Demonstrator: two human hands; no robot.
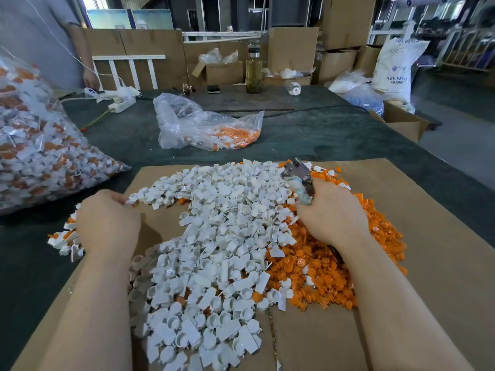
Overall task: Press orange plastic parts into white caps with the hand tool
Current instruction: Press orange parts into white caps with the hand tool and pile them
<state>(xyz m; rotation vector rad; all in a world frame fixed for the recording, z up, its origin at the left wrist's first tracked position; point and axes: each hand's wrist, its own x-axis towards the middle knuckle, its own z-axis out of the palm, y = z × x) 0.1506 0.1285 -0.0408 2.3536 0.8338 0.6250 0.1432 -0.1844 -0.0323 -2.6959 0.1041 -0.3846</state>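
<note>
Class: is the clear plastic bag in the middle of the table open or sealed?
Open: the plastic bag lies slumped, orange parts at its gaping mouth.

A dark green table [308, 135] carries flattened cardboard [428, 210], plastic bags, a bottle [253, 73].

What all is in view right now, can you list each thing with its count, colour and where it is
white caps: one big pile, white, middle of the cardboard sheet
orange parts: one pile, orange, right of the caps
hand tool: one, metal, gripped in the right hand
big bag: one, clear, white and orange pieces, far left
small bag: one, clear, orange pieces, table centre
bottle: one, yellowish, far table edge
left hand: at the caps' left edge, fingertips pinching a cap
right hand: holds the tool
</note>
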